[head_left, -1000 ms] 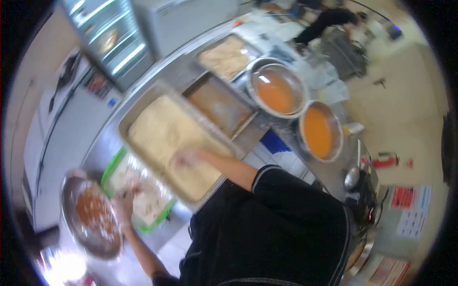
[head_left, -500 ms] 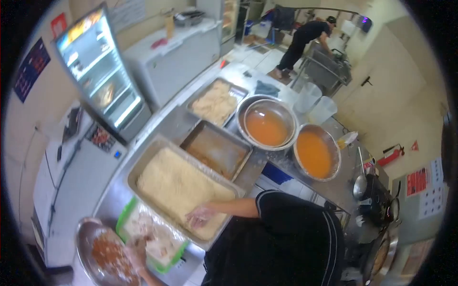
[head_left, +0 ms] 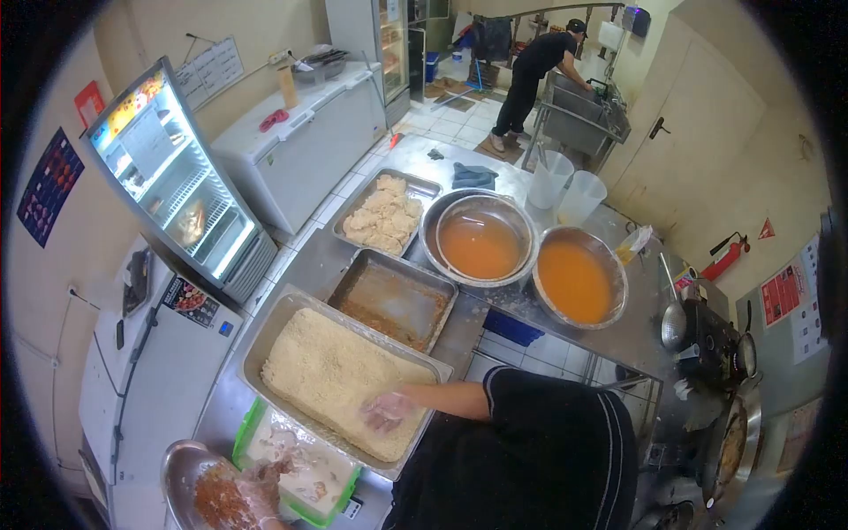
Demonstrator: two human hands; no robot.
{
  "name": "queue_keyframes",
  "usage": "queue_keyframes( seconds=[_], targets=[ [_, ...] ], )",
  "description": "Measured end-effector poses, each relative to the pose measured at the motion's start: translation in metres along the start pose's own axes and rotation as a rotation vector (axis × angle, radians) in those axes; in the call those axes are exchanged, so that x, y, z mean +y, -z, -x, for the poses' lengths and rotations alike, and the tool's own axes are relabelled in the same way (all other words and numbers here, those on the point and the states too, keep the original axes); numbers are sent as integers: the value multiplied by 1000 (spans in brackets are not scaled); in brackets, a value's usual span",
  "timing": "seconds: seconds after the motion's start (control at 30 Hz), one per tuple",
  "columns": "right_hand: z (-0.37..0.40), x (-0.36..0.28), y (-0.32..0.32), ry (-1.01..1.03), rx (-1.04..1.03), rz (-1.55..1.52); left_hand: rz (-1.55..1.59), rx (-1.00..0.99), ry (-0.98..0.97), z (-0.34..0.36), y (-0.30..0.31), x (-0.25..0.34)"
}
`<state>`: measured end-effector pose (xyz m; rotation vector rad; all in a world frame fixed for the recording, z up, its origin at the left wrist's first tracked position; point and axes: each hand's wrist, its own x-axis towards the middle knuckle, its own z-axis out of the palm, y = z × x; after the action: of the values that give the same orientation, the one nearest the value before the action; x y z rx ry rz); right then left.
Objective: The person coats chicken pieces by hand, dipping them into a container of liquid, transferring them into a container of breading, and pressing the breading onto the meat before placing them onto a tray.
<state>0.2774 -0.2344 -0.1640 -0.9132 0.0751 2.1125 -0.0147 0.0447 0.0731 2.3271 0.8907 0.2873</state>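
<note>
My right hand [head_left: 386,412], in a clear glove, rests on the pale crumbs [head_left: 331,371] at the near right part of a deep metal tray [head_left: 252,340]; its fingers are apart. At the lower left, my gloved left hand [head_left: 258,496] is closed around a coated piece of food [head_left: 281,466], between a metal bowl [head_left: 173,473] and a green-rimmed container [head_left: 249,424]. Reddish-brown bits [head_left: 221,496] lie in that bowl. The container holds whitish liquid [head_left: 309,468] with pieces in it.
Beyond are a shallow stained tray [head_left: 397,296], a tray of coated pieces [head_left: 384,216], bowls of orange liquid [head_left: 481,247] [head_left: 576,281] and clear jugs [head_left: 580,196]. A stove [head_left: 715,340] stands right. Another person [head_left: 539,75] bends over a far sink [head_left: 579,115].
The view has shifted and sharpened. My left hand sits lower in view with the piece, near the bowl's edge. My right hand remains on the crumbs, its fingers slightly more spread.
</note>
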Motion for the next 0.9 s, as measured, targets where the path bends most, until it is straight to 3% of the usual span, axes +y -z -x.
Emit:
queue_keyframes(
  seconds=[0.1, 0.2, 0.3, 0.4, 0.57, 0.63, 0.7, 0.83, 0.9],
  targets=[
    [10, 5, 11, 350, -498, -137, 2, -157, -42, 0, 24, 86],
    [-24, -1, 42, 474, -923, -153, 74, -114, 14, -8, 14, 86],
    [-25, -4, 47, 483, -975, -196, 227, -76, -43, -13, 10, 120],
    [52, 1, -4, 659, -526, -47, 20, -162, -23, -16, 25, 188],
    [-7, -16, 48, 291, -866, -243, 4, -101, -203, -36, 5, 203],
    [-8, -11, 47, 316, -680, -192, 56, -41, -255, -41, -4, 212],
    [3, -4, 43, 434, -212, -73, -69, -54, -313, -52, -14, 193],
    [56, -19, -1, 340, -4, -140, -55, -45, -307, -64, -35, 176],
    [51, -19, -2, 332, -45, -141, -64, -43, -317, -67, -42, 172]
  ],
)
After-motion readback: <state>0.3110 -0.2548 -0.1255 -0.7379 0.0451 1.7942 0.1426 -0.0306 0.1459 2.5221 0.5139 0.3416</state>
